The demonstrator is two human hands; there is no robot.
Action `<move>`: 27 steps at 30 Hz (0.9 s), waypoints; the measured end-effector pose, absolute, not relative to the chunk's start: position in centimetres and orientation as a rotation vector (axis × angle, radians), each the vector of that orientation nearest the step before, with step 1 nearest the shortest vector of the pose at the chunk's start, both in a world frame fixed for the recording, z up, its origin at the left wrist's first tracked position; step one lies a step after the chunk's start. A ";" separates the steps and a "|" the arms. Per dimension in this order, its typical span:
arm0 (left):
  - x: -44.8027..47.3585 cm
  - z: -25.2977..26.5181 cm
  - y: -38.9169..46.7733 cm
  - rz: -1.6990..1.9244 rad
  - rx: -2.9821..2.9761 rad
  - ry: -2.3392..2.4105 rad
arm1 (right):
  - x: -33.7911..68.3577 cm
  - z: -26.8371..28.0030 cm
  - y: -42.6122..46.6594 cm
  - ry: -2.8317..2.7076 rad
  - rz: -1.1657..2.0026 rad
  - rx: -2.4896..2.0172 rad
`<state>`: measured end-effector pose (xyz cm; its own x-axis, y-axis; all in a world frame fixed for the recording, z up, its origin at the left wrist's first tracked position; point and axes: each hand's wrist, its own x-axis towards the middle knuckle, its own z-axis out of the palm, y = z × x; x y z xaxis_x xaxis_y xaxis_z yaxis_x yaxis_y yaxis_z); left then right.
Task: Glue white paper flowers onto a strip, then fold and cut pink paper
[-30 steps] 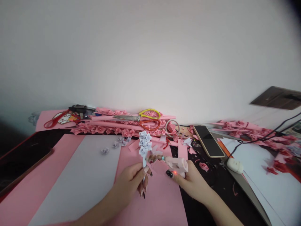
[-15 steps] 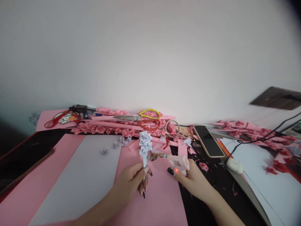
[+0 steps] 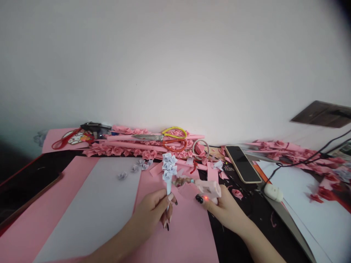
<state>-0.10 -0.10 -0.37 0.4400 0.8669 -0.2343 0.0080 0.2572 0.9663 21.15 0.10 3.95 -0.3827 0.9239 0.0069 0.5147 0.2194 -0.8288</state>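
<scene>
Upright in my left hand (image 3: 159,208) is a thin white paper stem (image 3: 168,188), pinched between thumb and fingers. Several pale blue-white paper flowers (image 3: 169,166) cluster along its top. My right hand (image 3: 222,204) is wrapped round a pale pink hot glue gun (image 3: 208,188) with a red light glowing near the thumb. The gun's nozzle points left and is at the stem, just under the flowers; whether it touches, I cannot tell. Beneath both hands lies a pink paper sheet (image 3: 189,233). Loose pale paper flowers (image 3: 122,175) rest to the left on a white sheet (image 3: 95,204).
Scissors (image 3: 161,137) with yellow and red handles lie on pink paper flower stems (image 3: 128,146) by the wall. Right of them are a tape roll (image 3: 201,149), a phone (image 3: 242,164) and a white earphone case (image 3: 273,192). Black cables (image 3: 298,162) cross the right side.
Very little differs. The glue gun's nozzle and the flowered stem have shifted only slightly; both hands keep their holds.
</scene>
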 end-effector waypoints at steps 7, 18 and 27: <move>-0.1 -0.5 0.0 0.711 1.181 0.958 | 21.1 3.9 0.0 -1.974 1.050 -1.319; 0.1 -0.2 -0.1 0.705 1.185 0.964 | 20.8 4.3 0.0 -1.979 1.093 -1.365; 0.1 -0.4 -0.1 0.714 1.212 0.972 | 20.7 4.2 -0.1 -1.963 1.120 -1.293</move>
<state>0.12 -0.05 -0.41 0.4336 0.8722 -0.2264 0.0455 0.2297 0.9722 20.65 -0.13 4.23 -0.4007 0.9161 -0.0115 0.4759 0.1974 -0.8570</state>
